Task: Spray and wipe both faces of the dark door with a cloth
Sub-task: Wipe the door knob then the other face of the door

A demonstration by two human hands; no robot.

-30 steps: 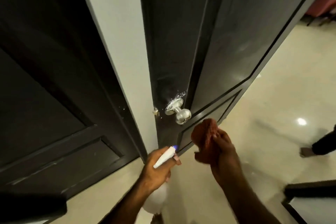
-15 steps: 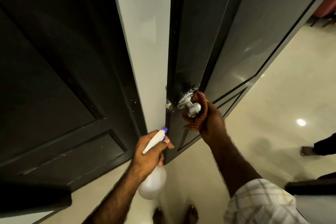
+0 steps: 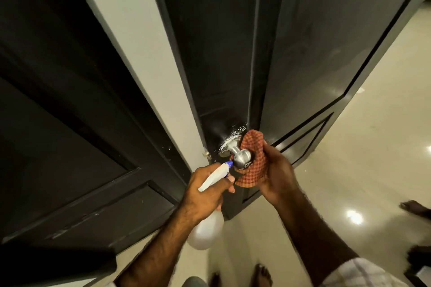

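The knob (image 3: 241, 157) juts from the door (image 3: 314, 42), hemmed by the cloth (image 3: 254, 158) touching its right and the bottle (image 3: 214, 178) nozzle just beside its lower left. Door panels above lie open to a hand. Between door edge and wall (image 3: 144, 53) runs a narrow gap. Floor (image 3: 361, 158) to the right is open.

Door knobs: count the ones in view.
1. The silver door knob sits on the dark door beside the cloth. Any knob on the far face is hidden.
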